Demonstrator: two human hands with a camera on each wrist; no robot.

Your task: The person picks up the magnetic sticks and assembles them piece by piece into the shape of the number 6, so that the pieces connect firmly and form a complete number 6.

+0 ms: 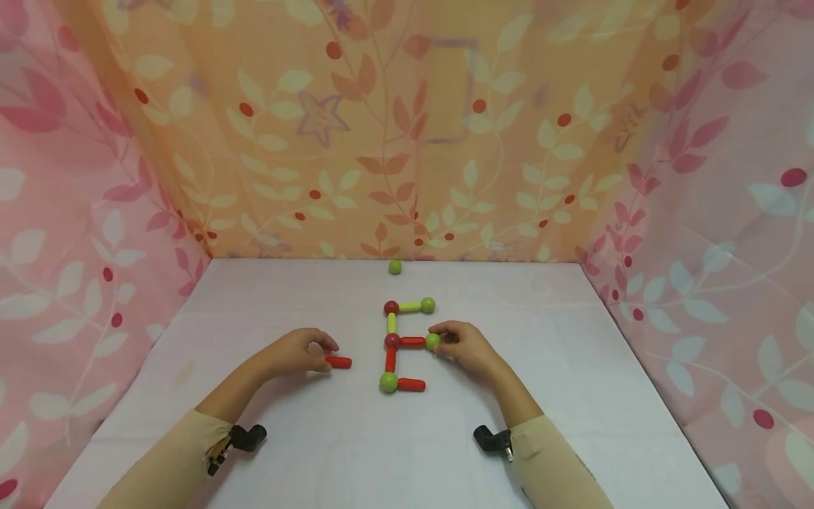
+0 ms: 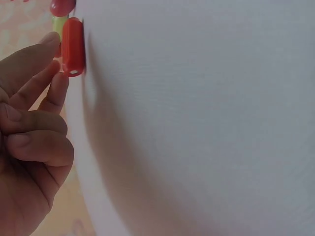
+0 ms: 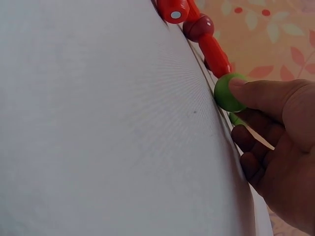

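Note:
On the white table, magnetic sticks and balls form an E-like shape. At its middle arm, the thumb and fingers of my right hand (image 1: pixel 467 348) pinch a green ball (image 3: pixel 229 93), which meets the end of a red stick (image 3: pixel 214 55). To the left, a loose red stick (image 1: pixel 340 362) lies on the table. My left hand (image 1: pixel 297 352) is beside it, fingertips right at the stick's left end, with a gap showing between thumb and forefinger. In the left wrist view, this red stick (image 2: pixel 74 46) is just beyond the fingertips.
The shape also has two dark red balls, one of them the upper red ball (image 1: pixel 391 308), yellow-green sticks, and a lower green ball (image 1: pixel 388 382) with a red stick (image 1: pixel 412 385). A separate green ball (image 1: pixel 395 267) lies near the back edge. Patterned curtains (image 1: pixel 407 141) enclose the table.

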